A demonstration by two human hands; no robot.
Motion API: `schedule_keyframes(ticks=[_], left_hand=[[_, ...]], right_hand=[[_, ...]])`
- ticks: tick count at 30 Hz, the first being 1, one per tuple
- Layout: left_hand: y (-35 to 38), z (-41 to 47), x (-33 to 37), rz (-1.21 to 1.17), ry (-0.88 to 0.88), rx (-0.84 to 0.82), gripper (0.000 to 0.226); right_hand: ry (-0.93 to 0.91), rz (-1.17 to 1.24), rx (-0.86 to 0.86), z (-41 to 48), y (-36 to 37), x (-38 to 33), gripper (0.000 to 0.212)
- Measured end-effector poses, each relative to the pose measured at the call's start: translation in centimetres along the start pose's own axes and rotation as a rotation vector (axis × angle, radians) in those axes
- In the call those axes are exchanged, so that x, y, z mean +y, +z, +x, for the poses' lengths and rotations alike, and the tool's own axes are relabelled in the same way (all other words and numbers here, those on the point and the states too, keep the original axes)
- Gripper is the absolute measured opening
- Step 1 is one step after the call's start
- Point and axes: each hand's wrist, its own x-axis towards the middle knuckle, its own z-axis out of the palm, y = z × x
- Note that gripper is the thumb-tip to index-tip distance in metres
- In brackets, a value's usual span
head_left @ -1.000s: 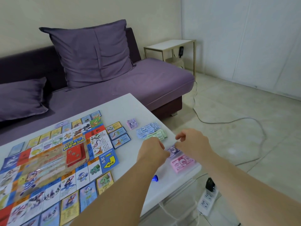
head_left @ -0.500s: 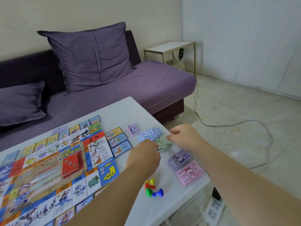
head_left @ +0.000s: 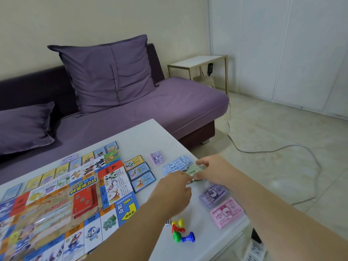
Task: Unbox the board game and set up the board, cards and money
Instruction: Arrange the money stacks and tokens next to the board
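Observation:
The colourful game board (head_left: 56, 210) lies unfolded on the white table (head_left: 146, 136), with a red card deck (head_left: 84, 201) on its middle. Three property cards (head_left: 140, 173) lie beside its right edge. My left hand (head_left: 174, 187) and my right hand (head_left: 212, 169) both pinch a stack of green money (head_left: 195, 169) near the table's right edge. Fanned blue notes (head_left: 177, 164) lie just behind it. Purple notes (head_left: 213, 194) and pink notes (head_left: 226, 212) sit nearer me. A small pink-purple bundle (head_left: 157, 158) lies further back.
Coloured pawns (head_left: 179, 233) and a die (head_left: 168, 223) stand near the front edge. A purple sofa (head_left: 169, 104) with cushions runs behind the table. A side table (head_left: 197, 63) stands by the wall; a cable (head_left: 263, 150) and power strip (head_left: 254, 250) lie on the floor.
Both hands moved away from the purple and pink notes to the green stack further back and took hold of it. The camera tilted, bringing the pawns into view.

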Motion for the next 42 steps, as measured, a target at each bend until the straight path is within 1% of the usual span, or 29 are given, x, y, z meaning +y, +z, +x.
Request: schedule_keyframes(ticks=[2, 6, 10, 12, 15, 18, 21, 25, 30, 34, 37, 39, 41, 42], left_hand=[[0.0, 0.0, -0.1, -0.007, 0.01, -0.002, 0.039], [0.0, -0.2, -0.4, -0.004, 0.033, -0.007, 0.041], [0.1, -0.4, -0.6, -0.024, 0.04, -0.002, 0.044], [0.2, -0.5, -0.7, -0.033, 0.036, -0.002, 0.044], [0.4, -0.5, -0.6, -0.037, 0.023, 0.004, 0.045], [0.4, -0.5, -0.6, -0.038, 0.017, 0.008, 0.045], [0.3, -0.6, -0.6, -0.041, 0.02, 0.006, 0.046], [0.3, -0.7, -0.6, -0.024, 0.032, 0.012, 0.046], [-0.2, -0.7, -0.5, -0.065, 0.015, 0.003, 0.042], [-0.4, -1.5, -0.1, -0.216, -0.035, 0.049, 0.036], [-0.8, -2.5, -0.3, -0.46, -0.152, 0.155, 0.036], [-1.7, -3.2, -0.3, -0.708, -0.232, 0.215, 0.039], [-2.7, -4.5, -0.3, -0.958, -0.272, 0.257, 0.044], [-3.1, -5.4, -0.4, -1.03, -0.278, 0.275, 0.048]], right_hand=[[-0.007, -0.074, -0.004, 0.1, 0.0, -0.2, 0.06], [-0.03, -0.376, 0.028, 0.3, 0.0, -1.3, 0.055], [0.01, -0.432, 0.023, 1.0, 0.3, -2.3, 0.05], [0.023, -0.459, -0.011, 1.4, 0.4, -2.6, 0.046], [0.027, -0.481, -0.046, 1.8, 0.5, -2.8, 0.033], [0.033, -0.482, -0.052, 1.9, 0.5, -2.9, 0.025], [0.037, -0.442, -0.064, 2.0, 0.4, -2.7, 0.028], [0.056, -0.264, -0.054, 1.9, -0.1, -2.5, 0.034], [0.047, -0.183, -0.036, 1.1, -0.5, -2.4, 0.033], [0.044, -0.193, -0.064, 0.3, -2.1, -2.1, 0.026], [-0.003, -0.166, -0.021, -0.9, -3.4, -2.3, 0.029], [-0.11, -0.098, 0.04, -2.3, -3.9, -3.4, 0.029], [-0.26, -0.036, 0.08, -4.2, -3.6, -5.1, 0.025], [-0.316, -0.031, 0.082, -5.4, -2.9, -5.9, 0.025]])
